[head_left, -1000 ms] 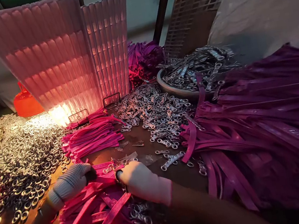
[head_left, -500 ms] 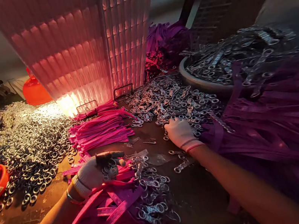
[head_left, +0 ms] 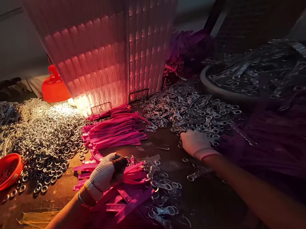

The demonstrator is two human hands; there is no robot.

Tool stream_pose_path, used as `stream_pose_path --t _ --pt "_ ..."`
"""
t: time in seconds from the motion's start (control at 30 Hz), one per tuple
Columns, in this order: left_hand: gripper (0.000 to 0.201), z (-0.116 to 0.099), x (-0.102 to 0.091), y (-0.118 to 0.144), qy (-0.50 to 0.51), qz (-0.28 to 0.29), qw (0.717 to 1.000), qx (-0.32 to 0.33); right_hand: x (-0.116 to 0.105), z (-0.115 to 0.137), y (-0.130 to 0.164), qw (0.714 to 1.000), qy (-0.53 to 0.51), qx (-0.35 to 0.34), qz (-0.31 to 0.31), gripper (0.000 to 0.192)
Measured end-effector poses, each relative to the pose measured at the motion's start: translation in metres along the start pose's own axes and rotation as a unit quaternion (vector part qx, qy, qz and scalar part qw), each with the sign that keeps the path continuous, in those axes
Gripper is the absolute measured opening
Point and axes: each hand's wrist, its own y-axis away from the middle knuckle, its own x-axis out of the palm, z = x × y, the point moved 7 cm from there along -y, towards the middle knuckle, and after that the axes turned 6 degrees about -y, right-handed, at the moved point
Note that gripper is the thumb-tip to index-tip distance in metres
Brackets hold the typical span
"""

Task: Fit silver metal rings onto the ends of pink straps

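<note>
My left hand [head_left: 107, 173], in a white knit glove with dark fingertips, is closed above the pink straps [head_left: 135, 172]. Small metal rings showed in its curled fingers a moment ago; now the fingers mostly cover them. To its right, metal ring clasps [head_left: 160, 183] lie at the strap ends. My right hand [head_left: 194, 143], in a pale glove, is closed at the near edge of a heap of metal clasps [head_left: 193, 107]. Its fingertips point away and what they hold is hidden. A few loose clasps [head_left: 198, 173] lie below that hand.
A neat stack of pink straps [head_left: 115, 132] lies before a ribbed translucent panel [head_left: 94, 61]. At left are a large heap of metal rings [head_left: 42, 140], an orange bowl [head_left: 14, 165] and a lit orange lamp [head_left: 54, 90]. A full basin [head_left: 209, 81] and purple straps [head_left: 275, 125] stand right.
The view has swung left, so things appear further right. My left hand has turned and its fingers have curled in, covering the rings. My right hand stays by the clasp heap.
</note>
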Motion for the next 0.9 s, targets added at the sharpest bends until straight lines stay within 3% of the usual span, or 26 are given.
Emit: stream_pose_path --t 0.17,0.23,0.3,0.37,0.43,0.47,0.53,0.63,0.77,0.83,0.9 --pt "0.039 0.007 0.004 0.007 0.072 0.038 0.997 -0.001 -0.022 0.003 0.008 0.998 -0.047 0.019 -0.038 0.032" --pt "0.035 0.008 0.006 0.009 0.092 0.031 0.995 -0.005 -0.036 0.018 0.023 0.995 -0.08 0.003 -0.051 0.035" --pt "0.031 0.007 0.01 0.01 0.091 0.021 0.996 0.002 -0.048 0.049 0.05 0.983 -0.167 -0.061 -0.051 0.036" --pt "0.03 0.006 0.015 0.009 0.074 0.013 0.997 0.019 -0.064 0.092 0.088 0.904 -0.383 -0.184 -0.047 0.033" --pt "0.029 0.007 0.02 0.008 0.05 0.007 0.998 0.038 -0.071 0.129 0.123 0.837 -0.484 -0.256 -0.01 0.029" --pt "0.028 0.008 0.021 0.008 0.035 0.002 0.998 0.047 -0.072 0.142 0.136 0.821 -0.501 -0.274 0.0 0.027" --pt "0.025 0.009 0.02 0.008 -0.004 -0.011 0.998 0.059 -0.071 0.155 0.151 0.826 -0.496 -0.269 -0.013 0.026" --pt "0.021 0.006 0.016 0.011 -0.1 -0.02 0.992 0.08 -0.068 0.155 0.154 0.861 -0.44 -0.251 -0.052 0.029" --pt "0.022 -0.009 0.015 0.013 -0.234 -0.034 0.959 0.159 -0.068 0.153 0.156 0.895 -0.33 -0.287 -0.087 0.025" --pt "0.023 -0.012 0.017 0.012 -0.228 -0.046 0.959 0.162 -0.07 0.154 0.16 0.901 -0.29 -0.3 -0.117 0.022" --pt "0.024 -0.008 0.021 0.007 -0.146 -0.04 0.981 0.119 -0.072 0.154 0.163 0.905 -0.27 -0.288 -0.159 0.019"
